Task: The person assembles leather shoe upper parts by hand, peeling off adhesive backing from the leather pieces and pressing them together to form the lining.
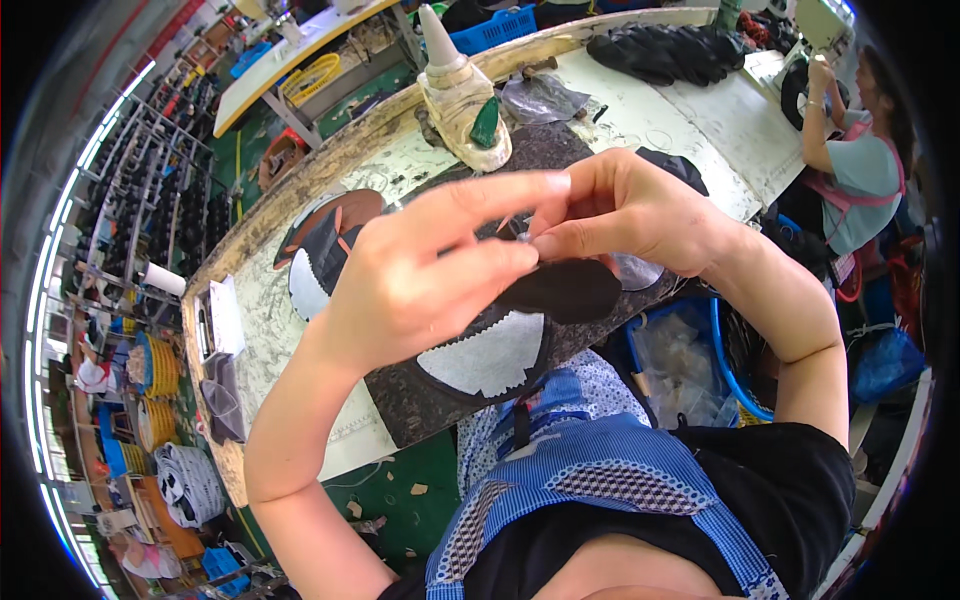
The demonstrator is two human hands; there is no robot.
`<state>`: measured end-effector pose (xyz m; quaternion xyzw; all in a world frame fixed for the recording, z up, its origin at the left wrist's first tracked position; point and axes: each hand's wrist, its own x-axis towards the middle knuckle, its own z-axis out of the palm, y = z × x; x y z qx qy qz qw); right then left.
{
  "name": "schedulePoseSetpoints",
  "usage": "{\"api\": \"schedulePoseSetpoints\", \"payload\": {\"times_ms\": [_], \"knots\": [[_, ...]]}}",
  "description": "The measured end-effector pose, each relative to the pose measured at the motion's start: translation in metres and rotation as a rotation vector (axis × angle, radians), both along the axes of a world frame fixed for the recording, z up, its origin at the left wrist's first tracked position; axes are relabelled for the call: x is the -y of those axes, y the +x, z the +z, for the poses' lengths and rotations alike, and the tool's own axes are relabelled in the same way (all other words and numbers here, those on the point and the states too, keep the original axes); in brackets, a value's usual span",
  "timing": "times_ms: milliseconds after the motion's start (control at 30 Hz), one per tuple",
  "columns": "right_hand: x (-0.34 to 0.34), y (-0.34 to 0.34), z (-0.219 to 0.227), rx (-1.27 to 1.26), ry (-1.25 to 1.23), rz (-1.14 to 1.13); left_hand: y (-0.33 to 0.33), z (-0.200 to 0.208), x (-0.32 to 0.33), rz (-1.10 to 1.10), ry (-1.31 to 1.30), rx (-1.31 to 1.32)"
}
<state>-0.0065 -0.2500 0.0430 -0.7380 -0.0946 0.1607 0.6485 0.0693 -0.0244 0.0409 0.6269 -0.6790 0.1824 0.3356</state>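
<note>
Both my hands meet above the bench. My right hand (650, 215) pinches thumb and forefinger together. The fingers of my left hand (425, 265) reach to the same spot, slightly blurred, with their tips close against the right ones. Something small and pale shows between the fingertips, too small to name. Just below them is a smooth black cut piece (565, 292); whether it is gripped cannot be told. Under my hands, a black piece with white backing (487, 357) and a notched edge lies on a dark speckled slab (405, 405). Brown and black pieces (345, 215) lie beyond my left wrist.
A glue-caked holder (465, 110) with a white cone and a green item stands at the bench's far side. Black pieces (670, 55) are heaped at the back. A blue-rimmed bin (715, 350) with plastic bags sits by my right side. Another person (860, 180) works at far right.
</note>
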Motion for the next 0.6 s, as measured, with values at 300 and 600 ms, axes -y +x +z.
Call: {"api": "schedulePoseSetpoints", "payload": {"times_ms": [300, 600], "knots": [[0.017, 0.014, -0.029, -0.161, 0.101, -0.063, -0.029, -0.018, -0.001, 0.219, 0.061, 0.076], [-0.006, -0.024, -0.043, 0.224, -0.160, 0.190, -0.050, -0.054, 0.031, -0.070, -0.023, 0.448]]}}
